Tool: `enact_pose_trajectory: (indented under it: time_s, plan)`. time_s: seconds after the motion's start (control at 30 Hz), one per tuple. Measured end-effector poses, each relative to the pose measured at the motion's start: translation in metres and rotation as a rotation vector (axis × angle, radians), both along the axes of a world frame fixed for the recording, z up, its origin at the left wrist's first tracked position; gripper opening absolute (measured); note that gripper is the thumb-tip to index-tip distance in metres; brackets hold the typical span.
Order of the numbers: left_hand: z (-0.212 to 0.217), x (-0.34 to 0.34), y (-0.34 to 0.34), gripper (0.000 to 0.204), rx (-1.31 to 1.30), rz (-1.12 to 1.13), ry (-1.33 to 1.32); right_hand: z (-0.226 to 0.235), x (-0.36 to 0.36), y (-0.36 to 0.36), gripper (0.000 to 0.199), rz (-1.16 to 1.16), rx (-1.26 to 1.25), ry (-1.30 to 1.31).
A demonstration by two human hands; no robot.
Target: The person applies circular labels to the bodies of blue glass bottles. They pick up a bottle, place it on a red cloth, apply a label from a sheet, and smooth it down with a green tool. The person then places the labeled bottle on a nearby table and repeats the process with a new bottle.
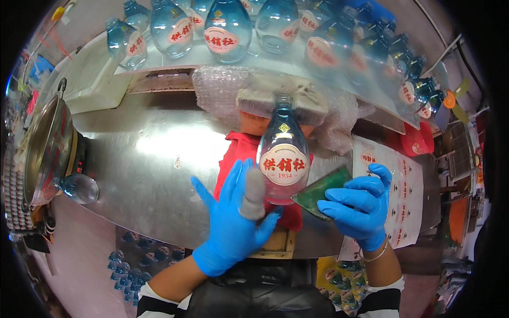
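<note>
A blue glass bottle (284, 132) with a cream oval label lies in front of me with its neck pointing away. That neck rests on a cloth-padded block (246, 100), and red cloth (233, 151) lies under the body. My left hand (233, 206), in a blue glove with a grey cover on one finger, is beside the bottle's lower left, fingers spread and holding nothing; whether it touches the glass I cannot tell. Between the fingers of my blue-gloved right hand (360, 206) is a green triangular scraper (322, 193), its tip close to the bottle's lower right.
Several blue labelled bottles (228, 32) stand on a raised shelf at the back. Bubble wrap (212, 93) hangs over its edge. A printed label sheet (403, 196) lies to the right. At the left are a metal pan (53, 143), a clear bottle (80, 188) and a white tub (98, 79).
</note>
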State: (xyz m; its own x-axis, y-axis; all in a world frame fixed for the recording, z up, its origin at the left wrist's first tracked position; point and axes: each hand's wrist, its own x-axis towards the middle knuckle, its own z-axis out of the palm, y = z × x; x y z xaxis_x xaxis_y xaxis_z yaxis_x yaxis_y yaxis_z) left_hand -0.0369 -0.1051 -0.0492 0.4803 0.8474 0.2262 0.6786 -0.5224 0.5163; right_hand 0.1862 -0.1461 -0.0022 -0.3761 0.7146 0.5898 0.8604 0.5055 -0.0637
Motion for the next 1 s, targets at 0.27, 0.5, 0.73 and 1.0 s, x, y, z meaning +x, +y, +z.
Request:
enact_pose_trajectory:
  time_s: [0.27,0.5,0.73,1.0]
  plan:
    - [0.003,0.009,-0.029,0.077,0.005,0.065,0.109,-0.035,0.014,-0.015,0.022,-0.009,-0.048,0.049]
    - [-0.011,0.010,0.023,0.077,-0.066,0.004,-0.276,-0.021,-0.002,-0.019,0.020,-0.241,0.005,0.396]
    - [-0.001,0.009,0.011,0.068,0.090,0.157,-0.338,0.010,-0.044,-0.005,0.033,-0.221,0.109,0.001]
    - [-0.002,0.006,0.008,0.062,0.112,0.105,-0.368,0.008,-0.063,-0.030,0.031,-0.168,0.024,0.056]
